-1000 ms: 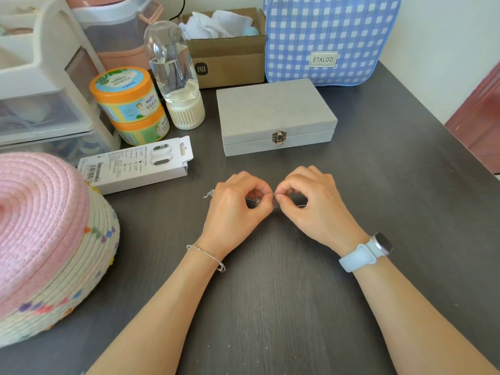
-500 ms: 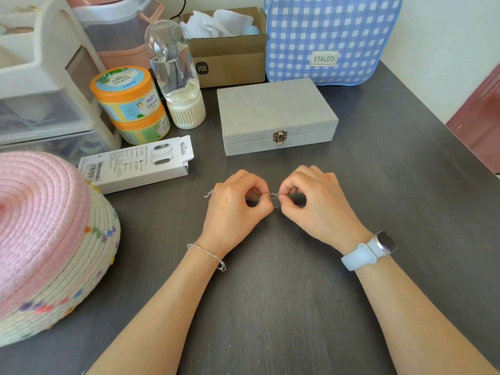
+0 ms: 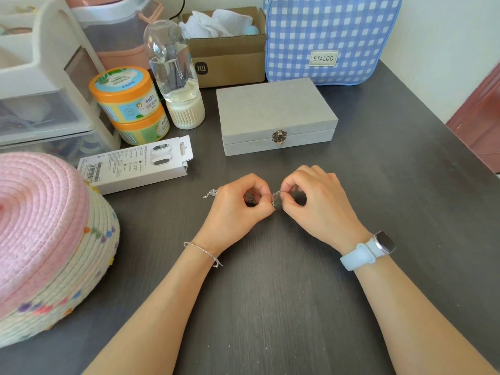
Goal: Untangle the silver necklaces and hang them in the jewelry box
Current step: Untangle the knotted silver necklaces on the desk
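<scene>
The dark wood-grain surface [image 3: 270, 307] fills most of the view, its near edge and right corner cut off by the frame. At far left a pink-topped woven basket [image 3: 46, 239] is only partly in view, and behind it a white drawer unit [image 3: 40, 85] is cropped at the top and side; what its clear drawers hold is too blurred to tell. At the back a blue gingham bag [image 3: 330, 33] is cut off at the top, beside a cardboard box [image 3: 230, 60] with white cloth in it.

The grey jewelry box [image 3: 273, 112] sits closed at the middle back, its small metal clasp facing the person, so its inside is hidden. Left of it stand two stacked orange-lidded tubs [image 3: 130, 104], a clear bottle [image 3: 173, 74] and a flat white carton [image 3: 135, 163].

The left hand [image 3: 235, 209] and right hand [image 3: 319, 204] rest close together on the surface in front of the box, fingers curled, each pinching the silver necklaces [image 3: 274, 198] between thumb and forefinger. Most of the chain is hidden under the fingers; a short tail pokes out just left of the left hand. How many strands there are cannot be told.
</scene>
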Demonstrator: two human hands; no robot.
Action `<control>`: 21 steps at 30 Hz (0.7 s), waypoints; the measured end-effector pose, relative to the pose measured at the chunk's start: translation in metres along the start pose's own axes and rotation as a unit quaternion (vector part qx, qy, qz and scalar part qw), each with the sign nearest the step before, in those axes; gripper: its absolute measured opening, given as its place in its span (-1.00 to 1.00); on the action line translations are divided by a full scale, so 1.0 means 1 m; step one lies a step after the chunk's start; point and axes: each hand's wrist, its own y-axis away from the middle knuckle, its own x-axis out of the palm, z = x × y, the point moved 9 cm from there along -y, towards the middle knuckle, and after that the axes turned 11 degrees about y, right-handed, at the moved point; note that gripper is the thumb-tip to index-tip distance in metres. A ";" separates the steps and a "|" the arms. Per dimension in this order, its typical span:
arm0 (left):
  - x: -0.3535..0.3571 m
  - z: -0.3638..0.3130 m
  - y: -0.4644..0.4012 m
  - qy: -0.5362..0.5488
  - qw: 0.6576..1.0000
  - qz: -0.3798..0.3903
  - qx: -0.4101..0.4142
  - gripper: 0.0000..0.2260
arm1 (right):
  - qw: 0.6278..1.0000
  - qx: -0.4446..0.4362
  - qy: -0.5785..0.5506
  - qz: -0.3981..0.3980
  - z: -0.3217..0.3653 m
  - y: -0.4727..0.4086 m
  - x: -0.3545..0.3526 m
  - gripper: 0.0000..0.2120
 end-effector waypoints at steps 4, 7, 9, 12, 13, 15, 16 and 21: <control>-0.004 0.005 -0.001 0.059 0.998 -0.017 -0.026 -0.80 | 0.998 0.016 -0.061 -0.001 -0.004 0.001 -0.003 -0.87; -0.009 0.008 -0.002 0.115 0.992 -0.037 -0.038 -0.81 | 0.992 0.029 -0.118 0.020 0.000 0.002 0.001 -0.86; -0.010 0.008 -0.002 0.145 0.988 -0.035 -0.037 -0.82 | 0.984 0.048 -0.169 0.033 0.001 0.003 0.005 -0.86; -0.007 0.004 -0.002 0.186 0.981 -0.033 -0.033 -0.76 | 0.965 0.081 -0.245 0.049 -0.001 0.004 0.010 -0.87; -0.007 0.003 -0.002 0.196 0.979 -0.033 -0.033 -0.75 | 0.956 0.093 -0.275 0.048 -0.002 0.004 0.010 -0.86; -0.004 0.002 -0.002 0.209 0.977 -0.029 -0.035 -0.74 | 0.932 0.113 -0.342 0.044 -0.004 0.004 0.009 -0.84; -0.004 0.003 -0.003 0.216 0.975 -0.025 -0.038 -0.74 | 0.918 0.120 -0.377 0.044 -0.004 0.004 0.009 -0.82; 0.001 -0.001 -0.003 0.235 0.972 0.019 -0.025 -0.86 | 0.870 0.148 -0.467 0.054 -0.002 0.005 0.013 -0.78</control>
